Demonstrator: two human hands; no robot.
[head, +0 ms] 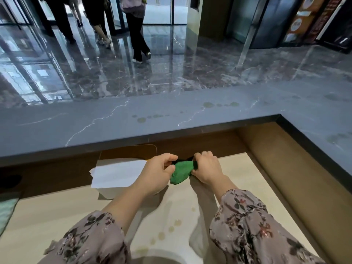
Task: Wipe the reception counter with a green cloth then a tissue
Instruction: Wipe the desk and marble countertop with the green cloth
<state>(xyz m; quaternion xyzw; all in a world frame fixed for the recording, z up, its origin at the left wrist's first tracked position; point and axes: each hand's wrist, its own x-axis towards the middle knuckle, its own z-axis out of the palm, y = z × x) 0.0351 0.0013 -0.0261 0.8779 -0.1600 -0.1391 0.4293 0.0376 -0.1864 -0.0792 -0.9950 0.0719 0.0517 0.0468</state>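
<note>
One head-camera view, looking down over a desk and out into a lobby.

Both hands meet at the centre of the frame, a little below the middle. My left hand (158, 172) has fingers and thumb curled round one end of the green cloth (182, 172). My right hand (206, 168) grips the other end, knuckles up. The cloth is bunched into a tight wad between them, over the pale lower desk (238, 168) and below the front edge of the reception counter (171, 126). A dark shape (182, 160) shows behind the cloth; I cannot tell what it is.

The counter is a grey stone slab with white veins, running across the middle of the frame and turning down the right side. Dull greenish droplet marks (142, 120) lie on it at centre and further right. Yellowish spots (178, 222) dot the lower desk near the bottom centre. Left of the hands, a white sheet (118, 172) lies on a white box (112, 192); it may be the tissue, but I cannot be sure. Patterned sleeves (247, 225) fill the bottom corners. People's legs (137, 35) cross the glossy floor (209, 73) at upper left.

I judge this the readying step: cloth gathered, wiping not yet begun. The next move calls for lifting the cloth onto the counter, opening it enough to lie flat, and pressing it across the droplet marks.
</note>
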